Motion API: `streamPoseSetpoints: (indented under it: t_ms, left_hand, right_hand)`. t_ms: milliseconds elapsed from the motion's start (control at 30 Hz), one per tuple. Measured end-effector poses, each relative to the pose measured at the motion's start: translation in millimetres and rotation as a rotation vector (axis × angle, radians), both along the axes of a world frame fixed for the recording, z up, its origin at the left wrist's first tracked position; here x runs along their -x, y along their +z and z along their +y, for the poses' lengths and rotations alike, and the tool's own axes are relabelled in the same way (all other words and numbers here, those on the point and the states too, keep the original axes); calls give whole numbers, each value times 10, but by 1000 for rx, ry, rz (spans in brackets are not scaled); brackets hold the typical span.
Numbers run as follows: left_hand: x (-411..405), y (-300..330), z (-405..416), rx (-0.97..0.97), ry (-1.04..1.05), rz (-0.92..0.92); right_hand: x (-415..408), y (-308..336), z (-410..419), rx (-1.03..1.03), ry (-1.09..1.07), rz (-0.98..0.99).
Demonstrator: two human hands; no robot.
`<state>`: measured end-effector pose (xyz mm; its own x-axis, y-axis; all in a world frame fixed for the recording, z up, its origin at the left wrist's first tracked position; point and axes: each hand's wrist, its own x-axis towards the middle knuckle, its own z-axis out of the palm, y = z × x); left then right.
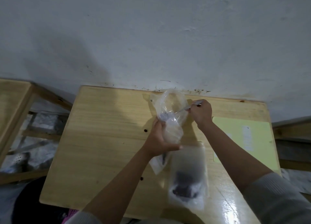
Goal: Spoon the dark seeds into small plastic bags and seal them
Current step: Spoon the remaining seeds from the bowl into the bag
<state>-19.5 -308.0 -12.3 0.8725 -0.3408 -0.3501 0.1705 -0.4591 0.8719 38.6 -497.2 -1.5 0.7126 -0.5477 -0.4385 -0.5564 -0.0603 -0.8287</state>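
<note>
My left hand (159, 139) grips a large clear plastic bag (170, 112) around its lower part, holding it upright over the wooden table (104, 126). A small heap of dark seeds (164, 116) shows inside it. My right hand (201, 113) pinches a metal spoon (190, 106) whose bowl reaches into the bag's side opening. A small clear bag (157, 163) hangs below my left hand. Nearer to me lies another small plastic bag with dark seeds (186, 183) inside, flat on the table.
A yellow sheet (242, 139) lies on the table's right side. The table's far edge meets a pale wall (151, 38). A second wooden table frame (18, 106) stands at the left, with crumpled plastic under it.
</note>
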Motion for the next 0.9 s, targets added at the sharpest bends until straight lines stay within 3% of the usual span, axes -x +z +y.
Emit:
streamPoseSetpoints:
  t_ms: [133,433,700,900]
  left_hand:
    - [2,43,-11,-90,-21,-25]
    - [-3,13,-25,-84,11,47]
    - [55,57,-52,-52,11,10]
    - [84,57,-14,-58,37,20]
  right_hand:
    - [140,18,106,24,-97,19]
    - [357,-13,343,54,-298,-3]
    - [384,30,344,-74,-524,-28]
    - [364,76,255,-72,-535,-87]
